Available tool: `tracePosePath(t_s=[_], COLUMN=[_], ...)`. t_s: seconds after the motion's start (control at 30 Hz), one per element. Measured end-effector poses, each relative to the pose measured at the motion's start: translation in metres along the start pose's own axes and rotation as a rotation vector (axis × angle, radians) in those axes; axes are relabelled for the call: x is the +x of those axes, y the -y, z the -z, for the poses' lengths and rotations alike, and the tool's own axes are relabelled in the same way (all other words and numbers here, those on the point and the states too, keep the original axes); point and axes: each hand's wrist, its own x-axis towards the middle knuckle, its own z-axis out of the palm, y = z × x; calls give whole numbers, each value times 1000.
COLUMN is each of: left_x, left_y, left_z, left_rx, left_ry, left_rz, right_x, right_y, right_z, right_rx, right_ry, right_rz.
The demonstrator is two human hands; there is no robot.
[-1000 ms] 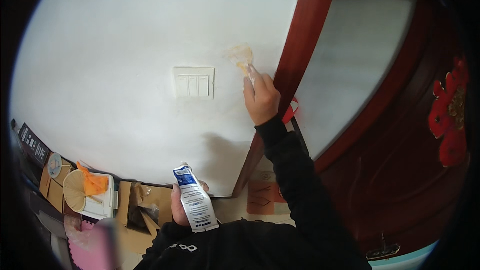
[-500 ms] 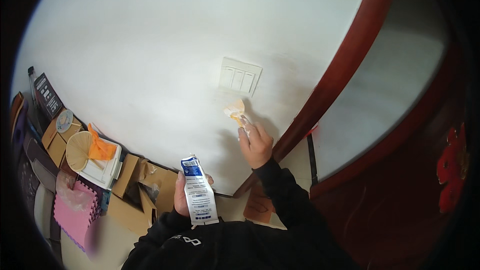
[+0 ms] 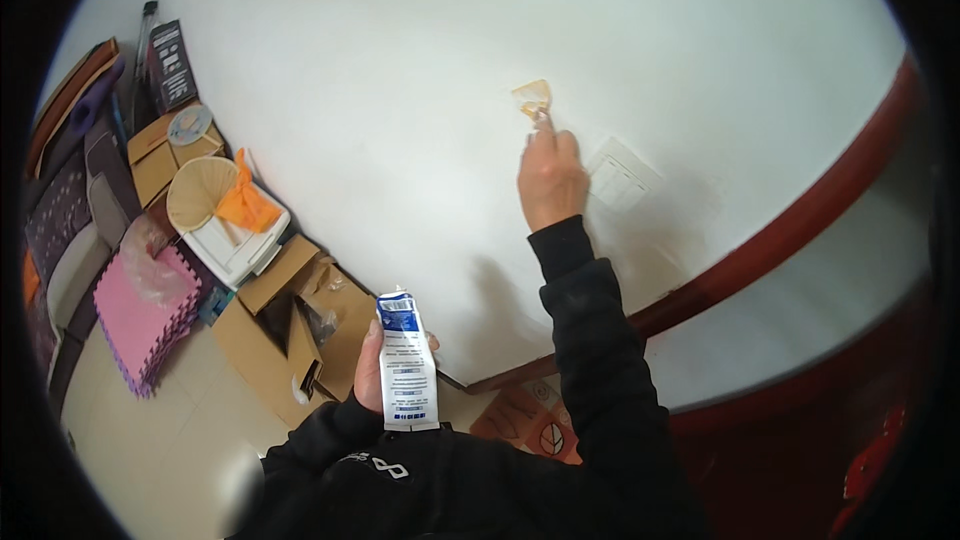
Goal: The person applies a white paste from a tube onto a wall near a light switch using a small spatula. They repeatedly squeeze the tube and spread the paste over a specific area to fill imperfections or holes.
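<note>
My right hand (image 3: 553,178) is closed on the handle of a small yellowish putty knife (image 3: 532,96). Its blade, smeared with white, is at the white wall (image 3: 400,110), up and left of a white wall switch plate (image 3: 622,175); whether it touches the wall I cannot tell. Low in front of my chest, my left hand (image 3: 369,368) grips a white and blue squeeze tube (image 3: 408,370), nozzle end up. The tube hides most of the left fingers.
Left along the wall stand an open cardboard box (image 3: 265,360), a white lidded bin (image 3: 235,258) with an orange bag (image 3: 246,202) and a round fan (image 3: 200,192), and pink foam mats (image 3: 150,315). A dark red trim (image 3: 760,250) curves along the right.
My right hand with the putty knife has gone from below the switch plate to its upper left. The view has turned, showing more of the left side. The left hand still holds the tube.
</note>
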Motion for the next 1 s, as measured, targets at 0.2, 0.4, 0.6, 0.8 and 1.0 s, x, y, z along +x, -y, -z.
tracePosePath(t_s=[0.2, 0.4, 0.6, 0.8, 1.0], left_x=[10, 18, 27, 27, 34], left_y=[3, 1, 6, 21, 24], left_z=[6, 14, -2, -24, -3], left_rx=[59, 37, 41, -202, 56], left_ry=[-37, -9, -107, 116, -30], left_rz=[-17, -9, 163, 336, 187], right_x=[-28, 1, 74, 58, 64], right_y=[-10, 27, 85, 121, 145], right_z=[2, 116, 227, 236, 225], right_rx=[2, 307, 626, 733, 850], right_ry=[187, 577, 859, 524, 743], right_rz=[-129, 48, 405, 472, 316])
